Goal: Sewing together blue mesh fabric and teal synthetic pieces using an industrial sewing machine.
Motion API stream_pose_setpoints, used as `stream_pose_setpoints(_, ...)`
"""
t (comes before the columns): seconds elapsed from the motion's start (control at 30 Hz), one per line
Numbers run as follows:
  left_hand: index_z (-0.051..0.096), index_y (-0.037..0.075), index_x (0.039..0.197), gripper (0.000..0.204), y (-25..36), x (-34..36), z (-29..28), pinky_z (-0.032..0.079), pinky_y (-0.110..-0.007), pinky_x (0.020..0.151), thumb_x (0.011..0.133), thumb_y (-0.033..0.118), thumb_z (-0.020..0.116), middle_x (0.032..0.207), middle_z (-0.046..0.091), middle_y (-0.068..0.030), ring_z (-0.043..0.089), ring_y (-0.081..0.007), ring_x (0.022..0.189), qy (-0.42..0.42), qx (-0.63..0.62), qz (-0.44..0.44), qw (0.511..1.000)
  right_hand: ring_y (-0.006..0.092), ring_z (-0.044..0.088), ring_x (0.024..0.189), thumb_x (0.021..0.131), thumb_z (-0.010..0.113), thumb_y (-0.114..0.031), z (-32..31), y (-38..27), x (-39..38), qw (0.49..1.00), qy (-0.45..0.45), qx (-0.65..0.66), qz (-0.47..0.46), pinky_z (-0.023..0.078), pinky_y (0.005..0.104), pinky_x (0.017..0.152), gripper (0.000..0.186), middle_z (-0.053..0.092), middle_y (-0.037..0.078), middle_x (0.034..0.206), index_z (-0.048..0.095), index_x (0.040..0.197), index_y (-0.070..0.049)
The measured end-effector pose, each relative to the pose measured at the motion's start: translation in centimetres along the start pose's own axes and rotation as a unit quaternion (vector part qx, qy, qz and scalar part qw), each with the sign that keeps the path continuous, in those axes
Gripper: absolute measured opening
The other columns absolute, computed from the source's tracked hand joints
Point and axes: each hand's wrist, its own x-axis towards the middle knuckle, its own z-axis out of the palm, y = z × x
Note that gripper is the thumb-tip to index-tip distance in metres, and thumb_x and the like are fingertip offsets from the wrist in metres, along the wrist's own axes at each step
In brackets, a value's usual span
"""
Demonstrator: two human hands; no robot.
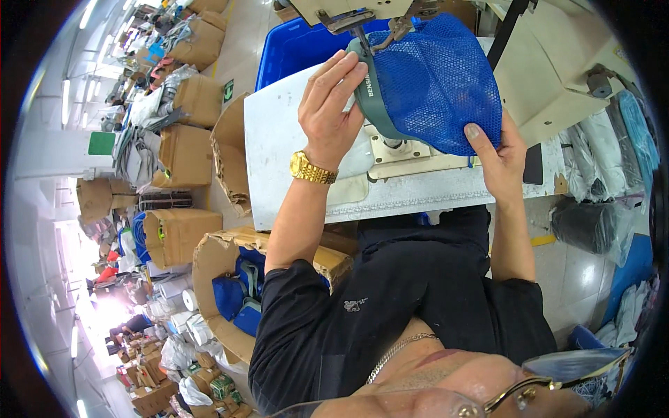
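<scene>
A blue mesh bag (442, 83) with a dark green band (380, 111) along its left edge hangs under the head of a sewing machine (362, 14). My left hand (333, 104), with a gold watch on its wrist, has its fingers bent over the green band close to the needle area; the thumb is mostly hidden behind the fabric. On the other side, my right hand (500, 157) pinches the bag's lower right corner, thumb on top of the mesh. The band's upper end meets the machine's presser foot. Beneath the bag, the metal needle plate (404, 150) shows in part.
A white worktable (279, 160) surrounds the machine, with a blue bin (282, 56) behind it. At lower left, an open cardboard box (209, 279) holds blue and green pieces. Plastic-wrapped stacks (592, 223) stand at right, and many cartons (188, 153) line the left.
</scene>
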Motion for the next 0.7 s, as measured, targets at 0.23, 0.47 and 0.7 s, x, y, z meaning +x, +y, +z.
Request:
stream_pose_setpoints(0.23, 0.072, 0.004, 0.100, 0.031, -0.3, 0.1, 0.0, 0.054, -0.035, 0.087, 0.069, 0.002, 0.074, 0.109, 0.069, -0.0098, 0.064, -0.0281, 0.106, 0.002, 0.002, 0.005, 1.000, 0.0112, 0.060, 0.090, 0.090, 0.064, -0.012, 0.2, -0.2, 1.2, 0.999, -0.001, -0.024, -0.026, 0.050, 0.0257, 0.080, 0.040, 0.064, 0.007, 0.103, 0.054, 0.126, 0.003)
stream_pose_setpoints(0.47, 0.071, 0.004, 0.101, 0.031, -0.3, 0.2, 0.1, 0.054, -0.035, 0.087, 0.069, 0.004, 0.075, 0.108, 0.069, -0.0096, 0.064, -0.0277, 0.105, 0.006, 0.004, 0.004, 1.000, 0.0091, 0.059, 0.083, 0.090, 0.065, -0.016, 0.4, -0.6, 2.0, 0.999, 0.002, -0.026, -0.029, 0.049, 0.0234, 0.073, 0.033, 0.065, 0.005, 0.095, 0.058, 0.117, 0.002)
stream_pose_setpoints(0.7, 0.071, 0.004, 0.101, 0.032, -0.6, 0.2, 0.2, 0.054, -0.035, 0.087, 0.069, 0.004, 0.074, 0.108, 0.069, -0.0095, 0.065, -0.0274, 0.104, 0.009, -0.009, 0.005, 1.000, 0.0078, 0.058, 0.081, 0.089, 0.067, -0.016, 0.6, -0.9, 2.9, 0.999, -0.002, -0.016, -0.028, 0.048, 0.0224, 0.072, 0.031, 0.065, 0.003, 0.092, 0.060, 0.114, 0.002)
